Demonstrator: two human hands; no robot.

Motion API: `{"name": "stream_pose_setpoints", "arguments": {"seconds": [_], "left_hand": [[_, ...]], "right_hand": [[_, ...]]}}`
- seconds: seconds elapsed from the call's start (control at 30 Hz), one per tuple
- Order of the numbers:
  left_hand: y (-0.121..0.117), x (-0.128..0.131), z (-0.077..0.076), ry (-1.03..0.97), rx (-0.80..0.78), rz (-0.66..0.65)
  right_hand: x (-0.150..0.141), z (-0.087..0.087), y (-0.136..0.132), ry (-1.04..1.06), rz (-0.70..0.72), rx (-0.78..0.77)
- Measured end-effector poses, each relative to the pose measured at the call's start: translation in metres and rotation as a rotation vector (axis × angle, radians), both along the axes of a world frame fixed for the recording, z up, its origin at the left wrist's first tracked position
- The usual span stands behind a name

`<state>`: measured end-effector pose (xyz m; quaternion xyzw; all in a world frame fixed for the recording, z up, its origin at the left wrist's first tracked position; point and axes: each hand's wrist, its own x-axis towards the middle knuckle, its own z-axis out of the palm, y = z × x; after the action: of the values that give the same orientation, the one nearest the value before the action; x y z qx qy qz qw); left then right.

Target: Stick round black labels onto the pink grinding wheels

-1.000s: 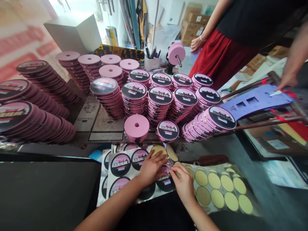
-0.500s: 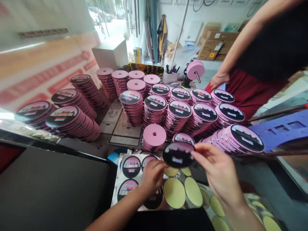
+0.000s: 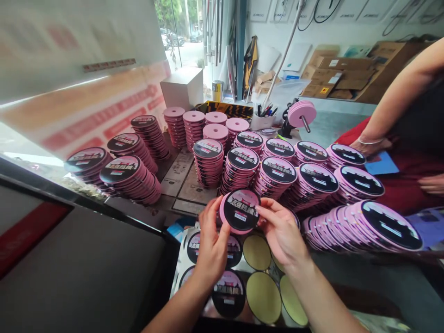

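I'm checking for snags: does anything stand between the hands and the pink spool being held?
Nothing visible does. The left hand grips the pink spool directly, the right hand is at the edge of its black label, and the label sheet lies below them.

The left hand and right hand are bare, with slim, tapering fingers. Behind each hand, a narrow wrist broadens into the left forearm and right forearm, both bare. Below the hands, between the forearms, shows a dark strip, too slight to identify as clothing.
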<state>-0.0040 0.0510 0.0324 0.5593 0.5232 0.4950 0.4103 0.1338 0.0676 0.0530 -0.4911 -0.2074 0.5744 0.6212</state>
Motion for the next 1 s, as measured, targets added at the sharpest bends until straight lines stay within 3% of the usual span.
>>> {"name": "stream_pose_setpoints", "arguments": {"seconds": [0.17, 0.33, 1.0], "left_hand": [[-0.024, -0.007, 0.022, -0.570, -0.447, -0.214], [-0.028, -0.014, 0.019, -0.801, -0.675, -0.292], [-0.035, -0.014, 0.009, -0.839, -0.675, -0.377]], "right_hand": [[-0.005, 0.005, -0.028, -0.048, 0.045, 0.028], [-0.001, -0.003, -0.041, -0.130, 0.046, 0.008], [0.007, -0.013, -0.051, -0.141, 0.039, 0.016]]}}
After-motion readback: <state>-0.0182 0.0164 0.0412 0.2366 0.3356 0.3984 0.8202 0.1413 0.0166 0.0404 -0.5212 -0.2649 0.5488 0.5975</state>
